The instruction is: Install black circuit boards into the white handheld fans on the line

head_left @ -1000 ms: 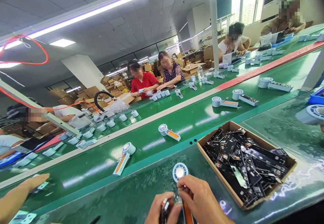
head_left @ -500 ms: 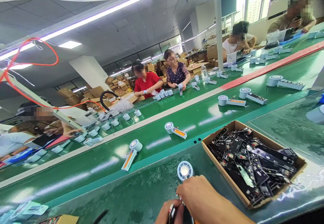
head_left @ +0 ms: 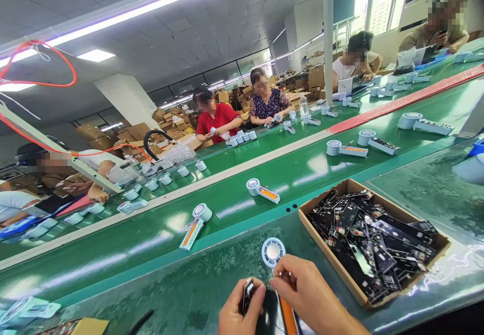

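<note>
- far left, on the near green bench [head_left: 181, 294], a flat pale part [head_left: 36, 309] and a corner of a brown carton [head_left: 91, 326] lie well away from the hands; a dark strip [head_left: 140, 321] lies between them and the hands.
- the left hand [head_left: 240, 310] comes up from the bottom edge, thumb and fingertips pinched together on a small black circuit board [head_left: 247, 297], held upright just beside the handle.
- the fan unit is between the hands: its round white head [head_left: 273, 252] rests on the bench, and its black and orange handle [head_left: 282, 315] runs down toward the person and out of view.
- the right hand [head_left: 302, 292] is closed on the neck of the unit just below the head, fingertips tight together; what exactly they clamp i cannot tell.
- as i judge it, the board goes in well if it is kept square to the handle opening, with the right hand steadying the neck so the head does not roll.
- right of the hands, a cardboard box [head_left: 333, 259] of loose black boards [head_left: 372, 244] sits near; its near wall is the closest edge for the right wrist.
- beyond, the conveyor belt [head_left: 151, 239] carries more fan units [head_left: 262, 191], apart from the work; the open room is the bare bench to the left of the hands.
- other people work at the far side of the line.
</note>
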The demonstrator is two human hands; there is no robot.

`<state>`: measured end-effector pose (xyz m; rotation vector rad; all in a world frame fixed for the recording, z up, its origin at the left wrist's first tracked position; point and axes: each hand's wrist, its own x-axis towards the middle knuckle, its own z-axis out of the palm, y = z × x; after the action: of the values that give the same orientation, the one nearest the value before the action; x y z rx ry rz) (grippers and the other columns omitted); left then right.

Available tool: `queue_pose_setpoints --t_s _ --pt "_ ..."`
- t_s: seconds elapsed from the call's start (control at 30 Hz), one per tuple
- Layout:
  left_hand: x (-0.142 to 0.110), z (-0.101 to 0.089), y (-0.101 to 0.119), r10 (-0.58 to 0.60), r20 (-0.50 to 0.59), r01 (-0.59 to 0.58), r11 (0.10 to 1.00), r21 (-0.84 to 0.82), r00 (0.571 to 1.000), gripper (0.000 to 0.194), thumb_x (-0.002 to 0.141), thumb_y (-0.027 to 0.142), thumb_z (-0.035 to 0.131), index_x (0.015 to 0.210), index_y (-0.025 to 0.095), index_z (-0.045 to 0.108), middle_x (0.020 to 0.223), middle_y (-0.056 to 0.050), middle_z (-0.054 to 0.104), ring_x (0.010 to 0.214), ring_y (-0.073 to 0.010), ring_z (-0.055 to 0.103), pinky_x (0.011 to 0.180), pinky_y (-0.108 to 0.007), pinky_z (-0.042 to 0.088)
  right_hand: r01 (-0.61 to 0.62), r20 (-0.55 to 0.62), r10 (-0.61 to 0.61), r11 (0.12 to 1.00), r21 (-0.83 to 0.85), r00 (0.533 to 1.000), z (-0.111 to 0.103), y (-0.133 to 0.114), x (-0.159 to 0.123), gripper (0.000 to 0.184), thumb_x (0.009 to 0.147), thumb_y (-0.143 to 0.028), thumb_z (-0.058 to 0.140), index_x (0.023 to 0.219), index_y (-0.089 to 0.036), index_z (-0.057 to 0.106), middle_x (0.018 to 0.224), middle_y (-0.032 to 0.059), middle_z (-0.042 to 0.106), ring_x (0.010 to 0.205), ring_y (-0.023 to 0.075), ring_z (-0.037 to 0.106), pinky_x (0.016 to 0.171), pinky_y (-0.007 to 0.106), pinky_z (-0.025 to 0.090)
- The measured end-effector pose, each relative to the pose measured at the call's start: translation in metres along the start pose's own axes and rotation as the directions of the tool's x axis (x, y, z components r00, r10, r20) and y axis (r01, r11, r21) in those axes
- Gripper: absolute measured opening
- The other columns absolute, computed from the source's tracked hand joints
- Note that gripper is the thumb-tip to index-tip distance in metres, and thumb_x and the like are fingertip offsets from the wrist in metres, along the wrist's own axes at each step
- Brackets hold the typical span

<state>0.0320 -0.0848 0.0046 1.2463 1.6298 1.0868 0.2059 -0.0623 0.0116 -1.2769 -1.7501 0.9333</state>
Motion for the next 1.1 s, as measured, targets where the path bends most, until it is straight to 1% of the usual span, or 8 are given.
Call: queue_pose_setpoints --t_s 0.07,0.17,0.3,0.43,0.67,0.8,0.97,1.1 --pt "0.005 -0.001 0.004 -0.066 0.056 0.069 0.996 -0.048 0.996 0.052 0.065 0.069 0.077 0.071 0.018 0.069 0.047 0.006 0.052 0.045 -0.0097 0.041 0.047 -0.02 0.032 0.016 -0.027 -0.016 1.0 0.001 1.0 0.003 0.003 -0.002 0.015 0.09 -0.02 0.061 0.075 -0.02 0.064 0.071 -0.0026 0.062 0.063 0.013 0.056 0.06 0.023 0.038" --pt "0.011 0.0 0.005 -0.139 0.138 0.156 0.98 -0.12 0.981 0.057 0.063 0.071 0.077 0.072 0.016 0.065 0.042 0.007 0.049 0.039 -0.0065 0.034 0.04 -0.018 0.021 0.108 -0.018 -0.108 0.994 -0.029 0.994 0.012 0.008 -0.005 0.012 0.088 -0.011 0.061 0.086 -0.02 0.069 0.085 0.0014 0.065 0.077 0.0163 0.061 0.069 0.025 0.042" --pt "0.013 0.002 0.002 -0.202 0.23 0.251 0.946 -0.205 0.952 0.058 0.061 0.07 0.08 0.072 0.016 0.063 0.038 0.007 0.048 0.035 -0.005 0.033 0.037 -0.017 0.02 0.143 -0.034 -0.147 0.985 -0.097 0.989 0.024 0.011 -0.007 0.02 0.086 -0.006 0.063 0.088 -0.022 0.073 0.084 0.0027 0.063 0.083 0.0197 0.061 0.072 0.028 0.043" --pt "0.012 0.004 -0.002 -0.228 0.296 0.312 0.908 -0.28 0.928 0.055 0.063 0.069 0.08 0.073 0.018 0.06 0.035 0.008 0.046 0.032 -0.0037 0.03 0.036 -0.017 0.02 0.101 -0.098 -0.105 0.994 -0.04 0.99 0.026 0.01 -0.006 0.018 0.09 -0.009 0.061 0.082 -0.021 0.072 0.081 0.0024 0.06 0.082 0.019 0.06 0.073 0.029 0.044" --pt "0.01 0.006 -0.001 -0.18 0.253 0.26 0.908 -0.33 0.951 0.054 0.068 0.066 0.08 0.085 0.016 0.065 0.043 0.007 0.052 0.036 -0.0037 0.038 0.037 -0.015 0.023 0.093 -0.054 -0.093 0.996 -0.004 0.994 0.018 0.008 -0.004 0.02 0.092 -0.01 0.055 0.08 -0.02 0.068 0.084 0.0031 0.061 0.083 0.0191 0.061 0.074 0.029 0.045" --pt "0.009 0.009 -0.001 -0.167 0.236 0.242 0.91 -0.336 0.957 0.051 0.063 0.061 0.085 0.076 0.016 0.064 0.043 0.006 0.054 0.038 -0.003 0.038 0.038 -0.014 0.022 0.088 -0.039 -0.087 0.996 0.029 0.995 0.019 0.013 -0.004 0.02 0.093 -0.013 0.056 0.08 -0.02 0.07 0.083 0.0029 0.06 0.084 0.0191 0.061 0.074 0.029 0.045" --pt "0.008 0.012 -0.007 -0.201 0.271 0.294 0.882 -0.369 0.941 0.053 0.065 0.064 0.083 0.074 0.015 0.065 0.042 0.006 0.052 0.034 -0.0027 0.036 0.037 -0.015 0.021 0.087 -0.061 -0.083 0.993 0.077 0.995 0.021 0.022 -0.005 0.02 0.096 -0.02 0.054 0.083 -0.021 0.069 0.083 0.0023 0.061 0.08 0.0174 0.06 0.071 0.027 0.044" --pt "0.007 0.008 -0.008 -0.297 0.28 0.403 0.759 -0.511 0.913 0.072 0.068 0.076 0.071 0.098 0.011 0.075 0.061 -0.001 0.065 0.043 -0.009 0.052 0.042 -0.021 0.037 0.088 -0.116 -0.083 0.995 0.043 0.99 0.022 0.022 -0.004 0.019 0.092 -0.015 0.053 0.079 -0.02 0.065 0.079 0.0012 0.058 0.074 0.0156 0.059 0.066 0.025 0.043"
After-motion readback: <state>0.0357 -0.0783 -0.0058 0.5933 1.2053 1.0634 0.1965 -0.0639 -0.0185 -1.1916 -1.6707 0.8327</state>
